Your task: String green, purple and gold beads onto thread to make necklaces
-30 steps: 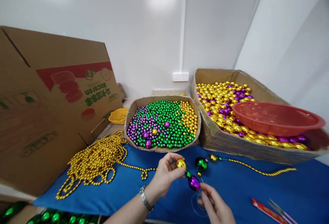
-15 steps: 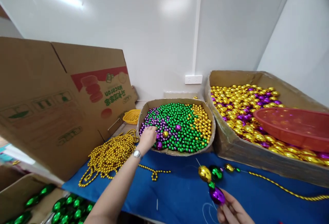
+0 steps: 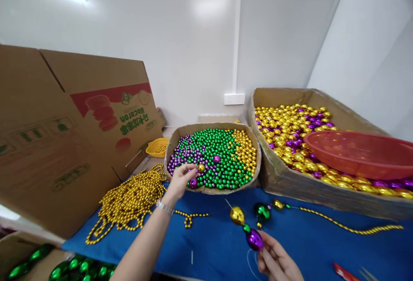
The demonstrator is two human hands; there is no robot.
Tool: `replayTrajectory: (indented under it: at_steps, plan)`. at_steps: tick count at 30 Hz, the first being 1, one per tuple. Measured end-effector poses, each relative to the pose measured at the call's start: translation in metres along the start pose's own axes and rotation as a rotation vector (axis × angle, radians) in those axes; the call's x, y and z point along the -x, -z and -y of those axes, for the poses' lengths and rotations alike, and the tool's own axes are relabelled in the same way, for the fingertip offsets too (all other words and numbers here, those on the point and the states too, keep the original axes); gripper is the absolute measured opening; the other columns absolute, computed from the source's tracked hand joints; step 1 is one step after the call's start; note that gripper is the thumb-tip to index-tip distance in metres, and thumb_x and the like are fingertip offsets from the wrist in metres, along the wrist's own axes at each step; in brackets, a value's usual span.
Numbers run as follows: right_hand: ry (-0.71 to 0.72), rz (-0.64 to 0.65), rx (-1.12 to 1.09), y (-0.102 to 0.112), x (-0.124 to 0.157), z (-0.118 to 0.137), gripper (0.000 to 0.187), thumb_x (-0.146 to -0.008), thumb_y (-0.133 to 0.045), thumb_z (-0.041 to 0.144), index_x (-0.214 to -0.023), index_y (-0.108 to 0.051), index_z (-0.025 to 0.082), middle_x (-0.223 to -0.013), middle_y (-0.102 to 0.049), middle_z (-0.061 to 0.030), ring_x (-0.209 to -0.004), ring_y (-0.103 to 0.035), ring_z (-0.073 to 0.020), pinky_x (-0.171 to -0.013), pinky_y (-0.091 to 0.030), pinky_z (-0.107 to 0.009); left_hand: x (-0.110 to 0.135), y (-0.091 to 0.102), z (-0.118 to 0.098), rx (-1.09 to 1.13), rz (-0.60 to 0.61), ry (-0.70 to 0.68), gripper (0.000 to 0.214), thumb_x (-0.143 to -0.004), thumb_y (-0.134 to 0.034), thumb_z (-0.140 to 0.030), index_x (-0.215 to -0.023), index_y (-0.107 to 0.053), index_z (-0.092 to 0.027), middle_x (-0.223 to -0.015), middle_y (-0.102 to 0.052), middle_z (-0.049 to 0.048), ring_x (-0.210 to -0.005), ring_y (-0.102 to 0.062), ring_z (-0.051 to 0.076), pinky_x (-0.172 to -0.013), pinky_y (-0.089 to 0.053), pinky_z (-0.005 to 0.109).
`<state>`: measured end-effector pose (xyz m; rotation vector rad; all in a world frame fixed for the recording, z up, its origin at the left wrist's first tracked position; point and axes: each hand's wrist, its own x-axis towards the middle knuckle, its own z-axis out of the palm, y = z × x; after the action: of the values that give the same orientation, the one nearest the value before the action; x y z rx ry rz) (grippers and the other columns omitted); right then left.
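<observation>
My left hand (image 3: 182,180), a watch at its wrist, is over the near-left part of a shallow cardboard box (image 3: 212,190) of small purple, green and gold beads (image 3: 213,143). Its thumb and fingertips are pinched together beside a larger gold bead (image 3: 201,168); whatever they hold is hidden. My right hand (image 3: 278,258) grips a big shiny purple bead (image 3: 254,240) at the front. That bead is strung with a small green bead (image 3: 246,228) and a big gold bead (image 3: 237,215), past which a thin needle-like tip (image 3: 227,202) sticks out.
Gold bead strands (image 3: 130,197) lie heaped on the blue cloth (image 3: 222,259) at left, before a large carton (image 3: 106,143). A deep box (image 3: 309,195) of gold and purple beads holds a red basket (image 3: 361,156). A red-handled tool (image 3: 345,271) lies front right.
My left hand has lifted slightly, and its fingers, earlier down among the small beads, now show pinched. The view has turned a little rightward. My right hand still holds the purple bead.
</observation>
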<state>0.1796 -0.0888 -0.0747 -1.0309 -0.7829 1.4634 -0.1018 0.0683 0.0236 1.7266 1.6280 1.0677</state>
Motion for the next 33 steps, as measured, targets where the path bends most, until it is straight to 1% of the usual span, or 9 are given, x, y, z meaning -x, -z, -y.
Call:
replayTrajectory:
  at_steps: [2, 4, 5, 7, 13, 17, 20, 26, 33]
  plan:
    - [0.021, -0.006, -0.005, -0.004, 0.000, 0.000, 0.042, -0.071, -0.071, 0.048, -0.104, -0.064, 0.023, -0.077, -0.064, -0.0037, -0.059, -0.056, -0.0138, -0.054, -0.047, -0.026, 0.022, -0.019, -0.012, 0.448, 0.084, 0.041, 0.033, -0.083, -0.058, -0.040, -0.103, -0.064, -0.014, -0.102, -0.066, 0.0110, -0.084, -0.065, 0.019, -0.077, -0.051, 0.034]
    - [0.041, -0.018, 0.006, -0.006, 0.001, 0.002, 0.042, -0.072, -0.071, 0.047, -0.105, -0.064, 0.023, -0.076, -0.064, -0.0030, -0.058, -0.056, -0.0128, -0.055, -0.046, -0.025, 0.042, -0.034, -0.023, 0.888, 0.186, 0.137, 0.031, -0.075, -0.070, -0.036, -0.096, -0.067, -0.013, -0.096, -0.068, 0.0107, -0.079, -0.065, 0.018, -0.078, -0.051, 0.034]
    - [0.052, -0.026, 0.018, -0.007, 0.002, 0.002, 0.042, -0.072, -0.070, 0.047, -0.105, -0.064, 0.022, -0.076, -0.063, -0.0029, -0.058, -0.056, -0.0125, -0.055, -0.046, -0.025, 0.049, -0.040, -0.028, 1.031, 0.226, 0.186, 0.029, -0.072, -0.074, -0.032, -0.093, -0.068, -0.012, -0.093, -0.068, 0.0101, -0.077, -0.065, 0.017, -0.078, -0.051, 0.034]
    - [0.071, -0.041, 0.045, -0.006, 0.003, 0.004, 0.043, -0.074, -0.069, 0.048, -0.107, -0.063, 0.021, -0.076, -0.063, -0.0030, -0.059, -0.056, -0.0125, -0.057, -0.046, -0.025, 0.059, -0.048, -0.035, 1.134, 0.272, 0.249, 0.024, -0.071, -0.075, -0.026, -0.089, -0.068, -0.012, -0.089, -0.069, 0.0084, -0.076, -0.065, 0.015, -0.078, -0.051, 0.032]
    - [0.084, -0.031, 0.098, -0.001, 0.004, 0.002, 0.040, -0.079, -0.063, 0.047, -0.111, -0.060, 0.022, -0.079, -0.062, -0.0027, -0.062, -0.056, -0.0123, -0.059, -0.045, -0.024, 0.066, -0.056, -0.044, 1.217, 0.305, 0.298, 0.018, -0.072, -0.074, -0.020, -0.087, -0.068, -0.013, -0.082, -0.068, 0.0047, -0.076, -0.065, 0.015, -0.079, -0.052, 0.033]
    - [0.092, -0.021, 0.105, 0.002, 0.003, -0.001, 0.040, -0.081, -0.061, 0.047, -0.113, -0.059, 0.022, -0.078, -0.060, -0.0020, -0.062, -0.055, -0.0122, -0.060, -0.045, -0.024, 0.069, -0.056, -0.046, 1.201, 0.315, 0.288, 0.017, -0.074, -0.072, -0.022, -0.088, -0.069, -0.012, -0.085, -0.067, 0.0058, -0.076, -0.064, 0.015, -0.078, -0.052, 0.032]
    - [0.085, -0.016, 0.109, 0.003, 0.002, -0.002, 0.040, -0.082, -0.061, 0.047, -0.113, -0.058, 0.022, -0.079, -0.060, -0.0019, -0.063, -0.055, -0.0122, -0.061, -0.045, -0.024, 0.070, -0.057, -0.046, 1.168, 0.294, 0.266, 0.017, -0.073, -0.073, -0.021, -0.088, -0.069, -0.012, -0.086, -0.067, 0.0058, -0.077, -0.064, 0.015, -0.078, -0.052, 0.032]
    - [0.067, -0.019, 0.111, 0.002, 0.002, -0.003, 0.041, -0.081, -0.062, 0.048, -0.113, -0.058, 0.023, -0.080, -0.061, -0.0020, -0.063, -0.055, -0.0125, -0.061, -0.045, -0.024, 0.073, -0.060, -0.041, 1.150, 0.284, 0.269, 0.019, -0.070, -0.076, -0.021, -0.086, -0.068, -0.014, -0.078, -0.064, 0.0021, -0.073, -0.065, 0.016, -0.074, -0.053, 0.033]
    - [0.080, -0.013, 0.097, 0.004, 0.004, 0.000, 0.039, -0.081, -0.061, 0.048, -0.112, -0.059, 0.025, -0.079, -0.059, -0.0011, -0.063, -0.055, -0.0124, -0.062, -0.044, -0.024, 0.075, -0.058, -0.044, 1.146, 0.308, 0.236, 0.021, -0.073, -0.073, -0.022, -0.091, -0.069, -0.013, -0.085, -0.065, 0.0053, -0.076, -0.063, 0.015, -0.077, -0.053, 0.034]
